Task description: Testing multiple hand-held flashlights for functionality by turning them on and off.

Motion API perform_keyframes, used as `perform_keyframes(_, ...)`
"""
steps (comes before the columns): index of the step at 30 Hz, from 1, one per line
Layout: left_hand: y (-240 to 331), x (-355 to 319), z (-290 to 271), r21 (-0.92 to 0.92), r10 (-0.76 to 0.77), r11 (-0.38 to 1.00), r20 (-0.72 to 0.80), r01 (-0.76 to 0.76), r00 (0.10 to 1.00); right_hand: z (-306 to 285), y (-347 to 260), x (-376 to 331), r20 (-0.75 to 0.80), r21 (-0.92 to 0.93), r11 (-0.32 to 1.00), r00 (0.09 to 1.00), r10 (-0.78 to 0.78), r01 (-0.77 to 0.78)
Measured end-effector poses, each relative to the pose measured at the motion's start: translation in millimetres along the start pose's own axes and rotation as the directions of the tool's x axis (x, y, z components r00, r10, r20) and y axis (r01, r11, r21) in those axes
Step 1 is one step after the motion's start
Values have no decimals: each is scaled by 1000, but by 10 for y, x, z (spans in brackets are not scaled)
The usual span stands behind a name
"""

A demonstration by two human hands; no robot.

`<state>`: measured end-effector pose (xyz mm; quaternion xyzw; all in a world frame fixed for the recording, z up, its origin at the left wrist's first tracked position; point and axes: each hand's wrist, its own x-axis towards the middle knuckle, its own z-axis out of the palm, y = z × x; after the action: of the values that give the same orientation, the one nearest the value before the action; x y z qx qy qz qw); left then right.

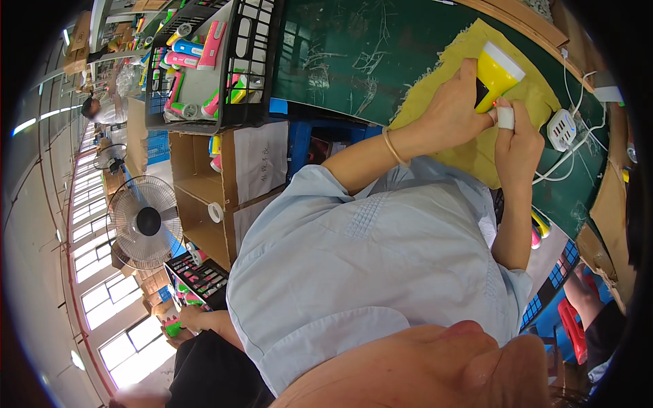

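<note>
A yellow flashlight (498,73) with a white head and a dark patch on its side is held over a yellow cloth (435,78) on the green table. My left hand (452,105) wraps its fingers and thumb round the flashlight's body. At its narrow tail end, my right hand (520,139) is closed, fingertips pressed against it; white tape circles one finger. The exact grip of the right fingertips is partly hidden.
A black crate (262,68) of colourful flashlights stands left of the green table (333,58). White power strip (562,130) and cables lie at right. A cardboard box (201,163) and a fan (146,221) are at left. Co-workers sit at lower left and right.
</note>
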<state>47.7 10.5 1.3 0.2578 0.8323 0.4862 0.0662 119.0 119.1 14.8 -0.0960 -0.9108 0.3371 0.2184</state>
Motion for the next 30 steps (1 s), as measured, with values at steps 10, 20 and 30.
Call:
perform_keyframes(10, -240, 279, -84, -953, 264, 37, 299, 300, 917, -187, 60, 26, 506, 517, 610, 789, 349, -601)
perform_keyframes(20, -95, 306, 49, -951, -157, 281, 87, 128, 984, 138, 258, -41, 319, 658, 673, 935, 156, -337)
perform_keyframes(30, -242, 488, 261, -849, -85, 473, 222, 235, 971, 332, 637, -72, 493, 728, 422, 840, 226, -541)
